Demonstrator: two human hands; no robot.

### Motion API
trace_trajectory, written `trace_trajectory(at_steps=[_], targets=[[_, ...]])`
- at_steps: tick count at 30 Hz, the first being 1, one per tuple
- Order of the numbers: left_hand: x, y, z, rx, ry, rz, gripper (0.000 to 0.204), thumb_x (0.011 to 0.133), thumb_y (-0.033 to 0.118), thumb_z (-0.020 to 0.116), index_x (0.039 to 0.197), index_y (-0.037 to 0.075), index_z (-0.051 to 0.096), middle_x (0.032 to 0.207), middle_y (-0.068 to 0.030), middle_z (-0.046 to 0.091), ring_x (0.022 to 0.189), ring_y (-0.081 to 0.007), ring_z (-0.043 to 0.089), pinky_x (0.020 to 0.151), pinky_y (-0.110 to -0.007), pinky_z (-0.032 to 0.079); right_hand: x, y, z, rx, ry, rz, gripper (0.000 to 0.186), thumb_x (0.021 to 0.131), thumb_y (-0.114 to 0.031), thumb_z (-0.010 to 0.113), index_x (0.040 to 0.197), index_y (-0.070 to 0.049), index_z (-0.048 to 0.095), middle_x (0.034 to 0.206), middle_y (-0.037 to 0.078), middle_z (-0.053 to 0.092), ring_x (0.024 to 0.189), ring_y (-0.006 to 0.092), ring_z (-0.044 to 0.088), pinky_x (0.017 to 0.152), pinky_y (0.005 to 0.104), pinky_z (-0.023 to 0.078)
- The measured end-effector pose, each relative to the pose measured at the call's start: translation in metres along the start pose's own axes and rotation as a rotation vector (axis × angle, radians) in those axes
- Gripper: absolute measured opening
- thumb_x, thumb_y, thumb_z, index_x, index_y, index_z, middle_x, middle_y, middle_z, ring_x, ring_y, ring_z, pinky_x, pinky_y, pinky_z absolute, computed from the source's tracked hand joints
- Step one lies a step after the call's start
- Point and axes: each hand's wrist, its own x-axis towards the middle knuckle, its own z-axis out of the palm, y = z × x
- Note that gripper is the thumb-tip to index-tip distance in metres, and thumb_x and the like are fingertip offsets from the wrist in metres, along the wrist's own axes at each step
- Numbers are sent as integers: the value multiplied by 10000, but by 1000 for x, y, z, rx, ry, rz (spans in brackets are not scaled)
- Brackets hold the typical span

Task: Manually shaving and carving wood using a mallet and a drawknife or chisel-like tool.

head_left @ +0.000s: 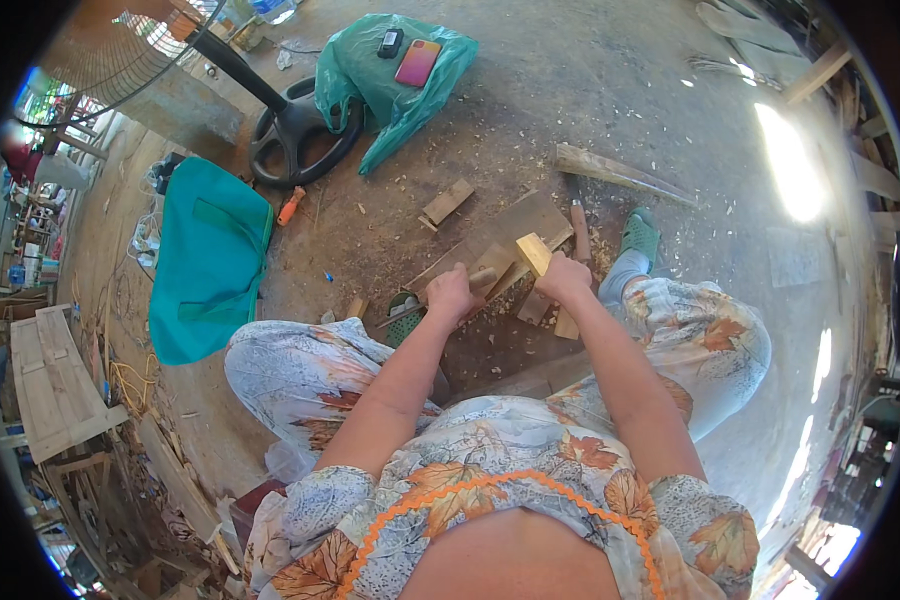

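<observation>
One pale wooden block is clamped by the fingers of the right hand, long axis angled up-left; to its left, a wooden piece is gripped by the left hand's curled fingers.

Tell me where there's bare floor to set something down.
Roomiest: the floor between the green plastic bag and the long wood strip, lightly littered. A smaller patch lies between the teal bag and the left hand. Crowded: around the right hand, among wooden pieces.
</observation>
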Motion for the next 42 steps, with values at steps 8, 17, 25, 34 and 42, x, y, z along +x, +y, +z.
trace_trajectory(at_steps=[8,17,25,34,42], targets=[[0,-11,-3,-39,62,-113,588,631,349,782,1052,18,539,979,-175,656,948,-299,637,812,-386,507,-2,-1,1,23,1,5,477,699,-246,631,1121,-30,567,1076,161,644,1012,299,625,841,373,501],[29,-18,-70,-424,462,-93,464,714,375,734,957,22,555,908,-131,651,855,-264,636,740,-374,485,-1,-1,2,12,24,-4,468,700,-254,628,1103,-22,577,1070,167,645,1014,300,624,843,365,503],[11,1,-105,-1182,379,27,202,813,192,683,916,104,533,744,-7,559,658,-107,546,490,-280,447,-4,-1,-1,-11,-6,-16,495,710,-252,619,1141,-19,546,1094,169,636,1028,297,619,856,368,500],[31,-6,-74,-1229,586,89,211,812,225,694,875,107,531,747,-2,568,634,-100,550,466,-266,458,-3,1,0,-15,-29,-14,502,699,-257,634,1139,-30,549,1103,161,635,1035,291,617,867,373,494],[28,1,-76,-1324,605,64,221,789,148,723,841,32,542,770,10,555,700,-85,499,658,-257,431,0,3,1,-17,-29,-13,506,694,-258,638,1137,-29,550,1098,163,638,1029,296,620,866,379,493]])
